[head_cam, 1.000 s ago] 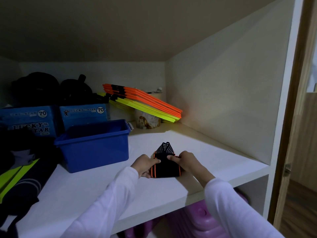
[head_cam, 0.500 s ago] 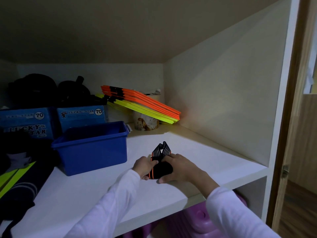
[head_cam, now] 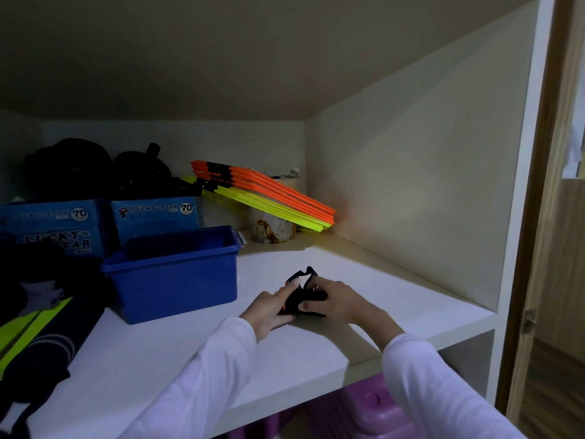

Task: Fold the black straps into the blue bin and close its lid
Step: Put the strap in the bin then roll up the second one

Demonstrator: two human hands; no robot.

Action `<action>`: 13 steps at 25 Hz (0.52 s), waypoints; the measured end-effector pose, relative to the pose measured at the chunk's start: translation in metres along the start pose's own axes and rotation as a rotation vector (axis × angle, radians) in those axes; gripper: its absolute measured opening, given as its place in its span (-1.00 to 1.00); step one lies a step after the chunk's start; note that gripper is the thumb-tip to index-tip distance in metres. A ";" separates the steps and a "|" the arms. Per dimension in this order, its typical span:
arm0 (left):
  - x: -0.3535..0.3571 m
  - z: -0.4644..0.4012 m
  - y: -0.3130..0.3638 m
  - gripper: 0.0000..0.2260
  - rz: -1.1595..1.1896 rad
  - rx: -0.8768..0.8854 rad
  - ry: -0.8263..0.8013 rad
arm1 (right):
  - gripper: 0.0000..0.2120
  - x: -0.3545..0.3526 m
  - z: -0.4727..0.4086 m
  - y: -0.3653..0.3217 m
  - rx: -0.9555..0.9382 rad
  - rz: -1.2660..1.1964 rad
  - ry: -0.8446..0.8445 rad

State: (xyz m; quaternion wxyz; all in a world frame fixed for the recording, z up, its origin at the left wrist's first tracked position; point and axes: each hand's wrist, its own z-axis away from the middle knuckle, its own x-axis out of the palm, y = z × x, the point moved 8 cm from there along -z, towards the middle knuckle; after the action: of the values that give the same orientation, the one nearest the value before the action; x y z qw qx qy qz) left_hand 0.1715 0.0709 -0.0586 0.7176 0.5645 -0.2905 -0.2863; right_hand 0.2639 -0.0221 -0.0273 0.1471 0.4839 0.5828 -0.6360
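Two hands work at the middle of a white shelf (head_cam: 177,359), both in white sleeves. The left hand (head_cam: 269,307) and the right hand (head_cam: 335,301) are curled around a small bundle of black strap (head_cam: 300,299) with orange edging, which rests on the shelf surface between them. The left fingers press against the bundle's left side, where the orange trim shows, while the right fingers wrap over its top and right side; both grips are closed on the strap. A ribbed, pale-striped end of the strap sticks up above the fingers.

Just left of the hands, well within the shelf, stands the blue bin (head_cam: 177,274), open at the top. No strap is visible inside it, though the far interior is dim. Whether a lid is attached cannot be told; a small pale clip shows at its right rear corner.

Behind the bin stand two blue boxes. The nearer box (head_cam: 155,213) reads "LUCKY STAR" with "70" in a white circle. The left box (head_cam: 47,226) carries the same "70" circle on top and large "LUCKY STAR" lettering on its front; smaller print below is unreadable.

Orange and yellow flat bars (head_cam: 269,198) lean in a stack at the back, over a patterned jar (head_cam: 273,231). Dark clothing with yellow-green stripes (head_cam: 34,331) lies at the left edge.
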 end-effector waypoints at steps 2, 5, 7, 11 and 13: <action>0.004 -0.001 -0.001 -0.50 0.029 -0.003 -0.062 | -0.69 -0.002 -0.003 0.001 -0.008 -0.045 0.001; 0.009 0.000 -0.002 -0.66 0.007 -0.005 -0.114 | -0.89 -0.002 -0.004 -0.001 -0.033 -0.088 -0.001; 0.010 0.001 -0.002 -0.80 0.023 -0.017 -0.138 | -0.85 -0.003 -0.004 -0.002 -0.050 -0.112 -0.001; 0.010 0.001 0.000 -0.93 0.029 -0.021 -0.180 | -0.80 -0.007 -0.003 0.002 -0.025 -0.240 -0.008; 0.010 0.002 -0.001 -0.95 -0.012 -0.017 -0.189 | -0.72 -0.008 -0.004 0.006 0.009 -0.309 -0.003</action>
State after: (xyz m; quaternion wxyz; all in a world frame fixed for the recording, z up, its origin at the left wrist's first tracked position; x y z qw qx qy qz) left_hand 0.1761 0.0618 -0.0585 0.6900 0.5306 -0.3511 -0.3451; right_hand 0.2742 -0.0237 -0.0242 0.0463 0.3881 0.6472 -0.6545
